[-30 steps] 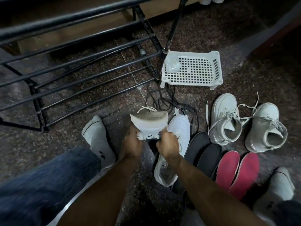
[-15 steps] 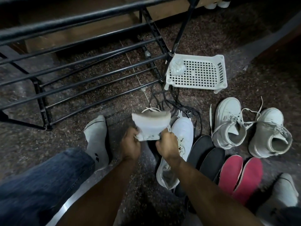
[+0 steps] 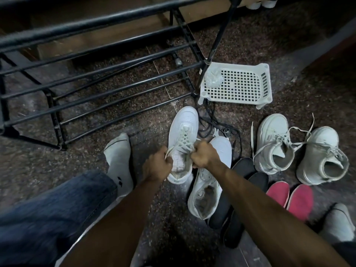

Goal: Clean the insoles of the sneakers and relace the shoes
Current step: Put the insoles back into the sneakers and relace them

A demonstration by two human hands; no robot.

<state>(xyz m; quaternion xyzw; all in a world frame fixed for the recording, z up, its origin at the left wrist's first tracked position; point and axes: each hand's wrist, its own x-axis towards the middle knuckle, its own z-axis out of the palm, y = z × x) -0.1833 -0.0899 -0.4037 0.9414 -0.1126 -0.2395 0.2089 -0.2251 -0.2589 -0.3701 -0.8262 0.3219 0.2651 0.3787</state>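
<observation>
Speckled floor; both hands, left and right, grip a white sneaker's laces

Speckled dark floor bearing black rack upper left, white basket upper right, sneakers, insoles at right.

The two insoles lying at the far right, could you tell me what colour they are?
Pinkish red; the insoles show best in the head view.
</observation>
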